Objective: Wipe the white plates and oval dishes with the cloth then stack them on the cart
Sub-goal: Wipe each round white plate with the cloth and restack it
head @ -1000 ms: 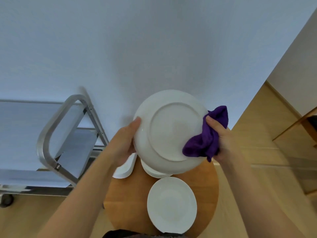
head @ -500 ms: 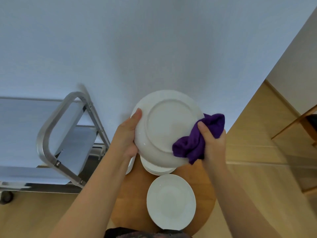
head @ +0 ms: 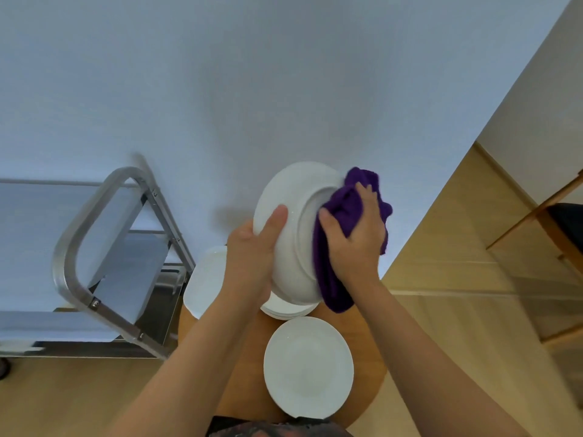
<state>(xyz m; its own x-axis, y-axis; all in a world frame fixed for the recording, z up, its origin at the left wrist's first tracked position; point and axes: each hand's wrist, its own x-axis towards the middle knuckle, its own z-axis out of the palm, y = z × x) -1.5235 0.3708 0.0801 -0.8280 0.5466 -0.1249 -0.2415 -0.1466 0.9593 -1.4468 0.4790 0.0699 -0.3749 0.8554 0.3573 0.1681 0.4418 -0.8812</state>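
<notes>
My left hand (head: 252, 250) grips the left rim of a white plate (head: 291, 212) held upright above the round wooden table (head: 246, 373), its underside facing me. My right hand (head: 353, 241) presses a purple cloth (head: 339, 212) against the plate's underside, fingers curled into the cloth. Below the held plate lies a stack of white plates (head: 285, 309), mostly hidden. A single white plate (head: 307, 367) lies flat at the table's near side. An oval dish (head: 205, 279) sits at the table's left edge, partly behind my left forearm.
A steel cart (head: 94, 257) with a looped handle and grey shelves stands to the left of the table. A pale wall fills the view ahead. Wooden floor and a wooden chair (head: 561, 222) lie to the right.
The plate has turned more edge-on toward the right. My right hand with the cloth has moved up from the lower right rim onto the middle of the underside.
</notes>
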